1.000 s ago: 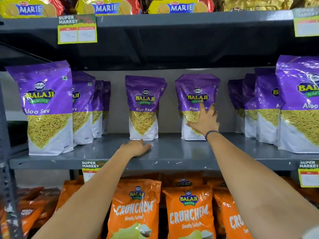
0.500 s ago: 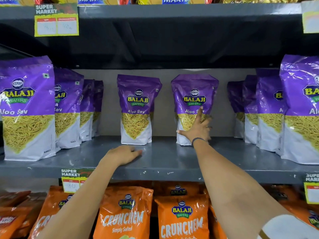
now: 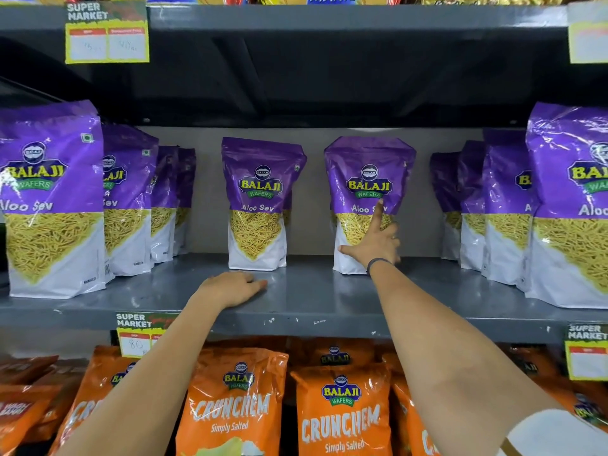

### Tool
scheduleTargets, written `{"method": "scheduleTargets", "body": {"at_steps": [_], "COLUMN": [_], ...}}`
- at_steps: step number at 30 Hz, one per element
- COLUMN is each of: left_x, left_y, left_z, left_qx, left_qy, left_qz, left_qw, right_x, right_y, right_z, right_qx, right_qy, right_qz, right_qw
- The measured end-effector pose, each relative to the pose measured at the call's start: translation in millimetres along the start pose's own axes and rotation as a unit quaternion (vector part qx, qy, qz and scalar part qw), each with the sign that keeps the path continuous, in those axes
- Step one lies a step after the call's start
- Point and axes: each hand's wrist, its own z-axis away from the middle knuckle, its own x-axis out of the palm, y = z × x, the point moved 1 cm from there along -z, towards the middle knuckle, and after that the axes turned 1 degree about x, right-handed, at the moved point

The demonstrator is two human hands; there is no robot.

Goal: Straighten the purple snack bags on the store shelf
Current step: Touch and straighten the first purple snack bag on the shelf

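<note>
Head view centres on 2 purple snack bags standing alone at the back of the grey shelf (image 3: 329, 301), apart from each other and from the rows at either side. The right-hand bag (image 3: 368, 179) stands upright against the back panel, its top corners a little crumpled. The right hand (image 3: 373, 241) lies flat against its lower front, index finger stretched up over the printed name, thumb spread out to the left, the other fingers (image 3: 391, 238) curled loosely; it pinches nothing, only presses. The left-hand bag (image 3: 260, 199) stands just beyond the left hand (image 3: 230, 287), which rests palm down on the shelf, fingers together and slightly bent, holding nothing and not touching the bag.

These pouches look light, puffed with air, made of glossy film that will likely slide under a flat palm and dent at a squeeze. The fried strands inside would probably crush easily, so a hold at the 2 side seams or the sealed top edge seems safer than a grip across the belly; the flat base should let it stand once squared.

Further out, a row of the same bags (image 3: 49, 199) runs back at the left, another row (image 3: 566, 205) at the right. Orange crisp bags (image 3: 342, 409) fill the shelf below, and price tags (image 3: 107, 44) hang from the shelf edges.
</note>
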Motion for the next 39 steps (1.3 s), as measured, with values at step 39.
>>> {"method": "scheduleTargets", "body": {"at_steps": [39], "left_x": [4.0], "left_y": [-7.3], "left_z": [-6.9], "left_qx": [0.014], "left_qy": [0.005], "left_qz": [-0.005], "left_qw": [1.000], "right_x": [-62.5], "right_y": [15.9], "right_z": [88.4], "right_qx": [-0.040], "right_qy": [0.051], "right_qz": [0.020], "right_qw": [0.998]}}
